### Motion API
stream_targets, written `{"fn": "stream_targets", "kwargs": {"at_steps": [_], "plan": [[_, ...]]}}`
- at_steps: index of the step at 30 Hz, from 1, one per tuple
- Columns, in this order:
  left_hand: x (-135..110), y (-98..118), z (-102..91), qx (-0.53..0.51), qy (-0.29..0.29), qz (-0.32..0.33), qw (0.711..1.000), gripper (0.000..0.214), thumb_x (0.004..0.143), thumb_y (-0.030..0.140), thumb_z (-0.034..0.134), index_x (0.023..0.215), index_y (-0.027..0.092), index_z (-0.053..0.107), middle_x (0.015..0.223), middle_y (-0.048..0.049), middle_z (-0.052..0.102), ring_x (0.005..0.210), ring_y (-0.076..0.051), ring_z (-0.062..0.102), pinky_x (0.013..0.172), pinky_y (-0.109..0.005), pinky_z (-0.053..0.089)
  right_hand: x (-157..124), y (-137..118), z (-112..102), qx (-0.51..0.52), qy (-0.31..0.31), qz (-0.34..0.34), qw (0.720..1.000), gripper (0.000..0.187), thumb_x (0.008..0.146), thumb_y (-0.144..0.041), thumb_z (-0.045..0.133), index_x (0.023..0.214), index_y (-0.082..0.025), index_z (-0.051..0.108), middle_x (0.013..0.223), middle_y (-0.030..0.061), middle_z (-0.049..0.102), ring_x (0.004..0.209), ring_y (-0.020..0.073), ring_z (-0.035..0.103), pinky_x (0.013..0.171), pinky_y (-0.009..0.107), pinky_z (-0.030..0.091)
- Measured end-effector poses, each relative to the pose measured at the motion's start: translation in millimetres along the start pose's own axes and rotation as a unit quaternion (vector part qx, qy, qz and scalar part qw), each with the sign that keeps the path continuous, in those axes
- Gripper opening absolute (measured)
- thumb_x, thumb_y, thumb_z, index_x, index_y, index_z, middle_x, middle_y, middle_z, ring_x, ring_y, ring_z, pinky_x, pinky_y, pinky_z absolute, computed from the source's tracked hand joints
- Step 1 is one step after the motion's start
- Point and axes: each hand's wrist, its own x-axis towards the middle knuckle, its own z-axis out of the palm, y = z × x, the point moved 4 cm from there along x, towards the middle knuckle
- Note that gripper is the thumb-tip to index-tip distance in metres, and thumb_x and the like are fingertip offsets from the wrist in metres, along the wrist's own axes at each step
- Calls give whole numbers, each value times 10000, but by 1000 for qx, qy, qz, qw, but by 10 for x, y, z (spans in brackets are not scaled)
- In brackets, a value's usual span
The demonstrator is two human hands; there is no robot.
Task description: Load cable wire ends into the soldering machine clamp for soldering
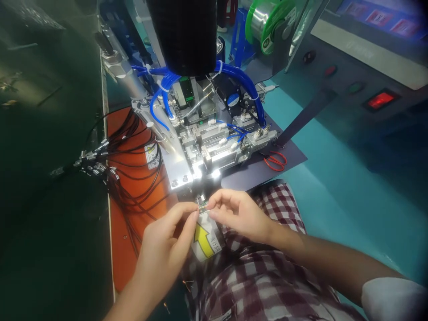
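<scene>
My left hand (165,236) is closed in a pinch, thumb against forefinger, just in front of the machine's near end. Facing it, my right hand (239,214) pinches too, its fingertips a short gap away. Thin pale wires (203,207) span that gap and are held at both sides; their far ends are hidden by my fingers. Right behind the fingertips is the bright metal front of a benchtop machine (214,156) with blue air tubes. Below them lies a white label with a yellow arrow (204,240).
Black cables (137,165) with metal plug ends lie over an orange board (122,258) at the left. Red-handled scissors (276,161) rest on the machine's dark base plate. A green solder spool (267,24) stands behind, and a control box (361,58) with a lit red switch at right.
</scene>
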Motion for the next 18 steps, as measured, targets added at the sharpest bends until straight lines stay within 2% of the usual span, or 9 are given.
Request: {"fn": "stream_targets", "kwargs": {"at_steps": [4,8,13,18], "plan": [[-43,-105,24,-29,-4,-45,999,233,938,444,576,958,245,696,814,-2,743,661,-157,681,508,-210,505,25,23,13,13,11,-3,1000,239,781,-349,747,850,-168,606,581,-79,458,484,55,356,472,213,274],[-62,-133,21,-70,-9,-73,995,246,925,457,590,957,243,707,799,-8,740,632,-153,669,482,-202,496,60,-13,36,33,16,-18,999,215,786,-328,745,809,-163,608,593,-71,488,483,52,370,464,215,271],[-60,-145,-2,-120,-5,-99,988,251,910,465,615,959,239,712,754,-8,712,585,-138,639,492,-198,513,104,24,79,87,-6,6,996,317,738,-384,818,796,-162,599,577,-78,488,456,39,343,432,212,225],[-77,-220,24,-160,-24,-137,977,286,911,479,613,1014,230,709,673,3,648,562,-137,607,480,-199,506,126,52,99,103,-8,-1,995,368,747,-466,802,805,-160,605,583,-73,496,456,39,345,429,214,229]]}}
